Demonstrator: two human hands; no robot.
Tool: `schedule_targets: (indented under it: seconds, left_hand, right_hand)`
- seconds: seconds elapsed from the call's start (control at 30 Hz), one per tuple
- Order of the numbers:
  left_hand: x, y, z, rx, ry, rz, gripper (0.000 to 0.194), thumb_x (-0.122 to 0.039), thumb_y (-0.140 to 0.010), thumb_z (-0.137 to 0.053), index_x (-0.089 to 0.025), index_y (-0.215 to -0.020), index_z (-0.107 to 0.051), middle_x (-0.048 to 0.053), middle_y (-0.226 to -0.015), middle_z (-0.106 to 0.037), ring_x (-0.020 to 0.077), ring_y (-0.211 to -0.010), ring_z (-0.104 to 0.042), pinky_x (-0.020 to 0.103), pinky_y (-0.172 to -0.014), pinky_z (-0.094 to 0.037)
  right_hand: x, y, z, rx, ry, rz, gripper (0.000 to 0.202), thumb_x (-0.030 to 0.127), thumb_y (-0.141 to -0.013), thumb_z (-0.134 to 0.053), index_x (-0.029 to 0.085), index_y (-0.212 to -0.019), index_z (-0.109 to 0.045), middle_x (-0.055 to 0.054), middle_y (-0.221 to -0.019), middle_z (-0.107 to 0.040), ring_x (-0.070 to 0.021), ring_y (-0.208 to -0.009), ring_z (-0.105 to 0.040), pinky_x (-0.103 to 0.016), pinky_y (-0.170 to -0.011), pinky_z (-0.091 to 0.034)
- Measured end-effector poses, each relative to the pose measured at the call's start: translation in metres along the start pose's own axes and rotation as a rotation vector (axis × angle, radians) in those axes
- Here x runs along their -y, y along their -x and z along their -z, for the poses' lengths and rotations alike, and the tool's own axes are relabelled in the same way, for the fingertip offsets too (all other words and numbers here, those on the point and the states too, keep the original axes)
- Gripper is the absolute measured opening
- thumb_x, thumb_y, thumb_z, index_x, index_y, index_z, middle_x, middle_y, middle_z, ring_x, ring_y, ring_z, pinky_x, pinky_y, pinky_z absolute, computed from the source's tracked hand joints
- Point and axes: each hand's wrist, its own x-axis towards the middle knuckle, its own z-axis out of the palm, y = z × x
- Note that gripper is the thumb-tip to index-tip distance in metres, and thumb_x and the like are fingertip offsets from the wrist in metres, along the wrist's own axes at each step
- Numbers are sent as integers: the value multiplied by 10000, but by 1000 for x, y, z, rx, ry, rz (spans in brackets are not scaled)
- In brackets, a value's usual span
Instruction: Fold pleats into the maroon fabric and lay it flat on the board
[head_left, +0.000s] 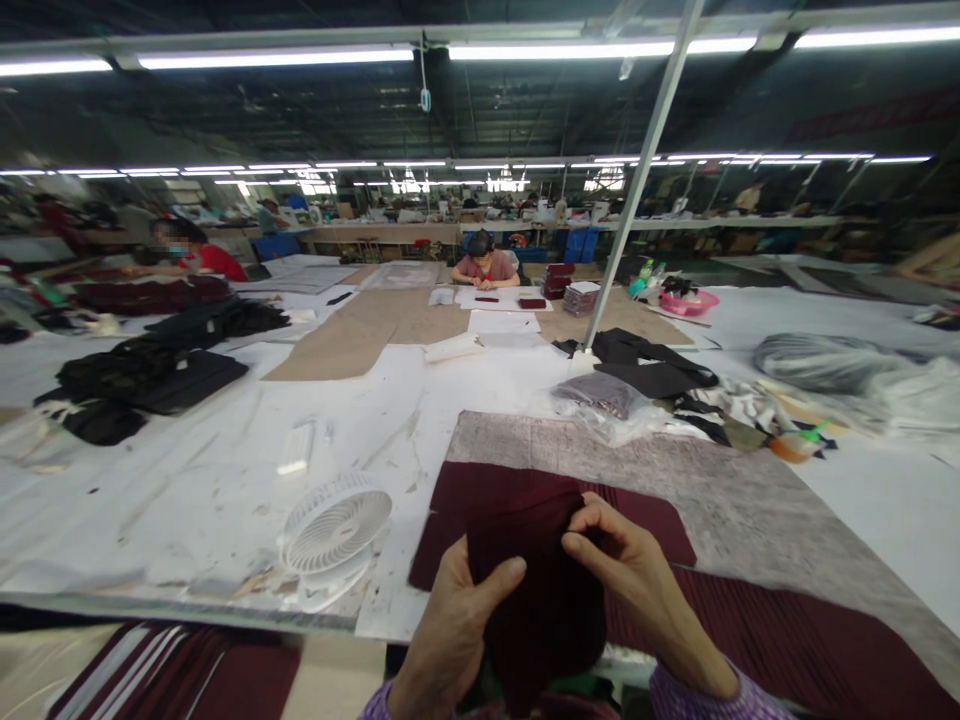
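Note:
A stack of dark maroon fabric pieces [544, 600] is held up in front of me, above the table's near edge. My left hand [457, 620] grips its left side, thumb lying across the front. At the upper right edge, my right hand [630, 560] pinches the cloth between thumb and fingers. Behind the held stack, more maroon fabric pieces [457, 490] lie on a grey mottled sheet [750, 510]. A long overlapping row of maroon pieces [810, 630] spreads to the right of my right hand.
A white fan [337, 535] stands left on the white table. Black garments [150, 380] lie farther left. A metal pole [637, 180] rises behind a plastic-wrapped bundle [604, 400]. A co-worker [486, 265] sits across the table. Striped maroon pieces [180, 670] are at lower left.

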Motion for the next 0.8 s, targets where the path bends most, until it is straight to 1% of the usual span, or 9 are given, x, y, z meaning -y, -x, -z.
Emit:
schedule_targets:
  seconds: [0.17, 0.23, 0.3, 0.37, 0.47, 0.53, 0.63, 0.73, 0.8]
  left_hand:
    - [2, -3, -1, -11, -1, -6, 403, -124, -761, -674, -216, -1153, -642, 66, -1073, -723, 221, -990, -654, 351, -915, -484]
    - [3, -5, -1, -24, -13, -25, 417, -133, -774, -660, -208, -1182, -622, 69, -1073, -722, 223, -1022, -641, 349, -933, -474]
    - [5, -8, 1, -52, -19, -35, 448, -149, -772, -664, -199, -1212, -598, 73, -1062, -725, 225, -1052, -627, 346, -942, -470]
    - [8, -11, 5, -92, -18, -30, 501, -168, -752, -688, -189, -1239, -574, 78, -1053, -728, 230, -1053, -627, 348, -934, -479]
    - [13, -16, 9, -134, -15, -12, 569, -194, -728, -713, -171, -1270, -542, 89, -1035, -731, 233, -998, -652, 352, -905, -499]
    - [16, -19, 9, -143, -25, -1, 587, -200, -726, -717, -165, -1281, -529, 93, -1026, -733, 230, -973, -662, 350, -892, -507]
    - [21, -25, 5, -154, -31, -27, 603, -197, -715, -724, -165, -1283, -524, 91, -999, -740, 231, -955, -670, 348, -872, -520]
    - [28, -32, 2, -186, -29, -53, 601, -185, -715, -722, -168, -1282, -522, 79, -977, -745, 220, -951, -673, 338, -883, -517]
    - [33, -37, 1, -223, -24, -49, 567, -203, -740, -705, -176, -1277, -525, 70, -996, -741, 207, -961, -669, 318, -881, -517]
  right_hand:
    - [-2, 0, -4, -2, -93, -10, 231, 387, -741, -701, 215, -650, -577, 4, -730, -540, -170, -706, -528, -259, -645, -449]
    - [-7, -1, -4, -28, -200, -53, 239, 394, -706, -741, 235, -830, -614, -11, -872, -586, -182, -781, -565, -274, -695, -476]
    - [-13, -2, -3, -47, -343, -121, 519, 416, -651, -787, 269, -1092, -558, -46, -1055, -589, -211, -884, -595, -319, -762, -497]
    - [-18, -3, -1, -6, -456, -186, 687, 432, -614, -814, 269, -1201, -497, -77, -1110, -596, -237, -942, -605, -364, -823, -493]
    - [-23, -4, -2, 109, -521, -244, 452, 414, -666, -788, 228, -1028, -594, -57, -956, -661, -232, -908, -619, -376, -861, -472]
    - [-26, -3, -5, 126, -520, -271, 300, 398, -723, -743, 212, -919, -613, -35, -881, -669, -218, -856, -620, -361, -826, -483]
    - [-31, -1, -12, 5, -384, -241, 237, 394, -761, -703, 210, -867, -600, -11, -814, -635, -190, -770, -590, -307, -714, -495]
    - [-37, 1, -16, -154, -76, -48, 158, 351, -807, -649, 206, -796, -587, -5, -746, -581, -168, -695, -544, -272, -641, -462]
    - [-41, 0, -16, -197, 56, 65, 138, 321, -827, -616, 203, -762, -586, -11, -729, -567, -170, -683, -543, -278, -641, -455]
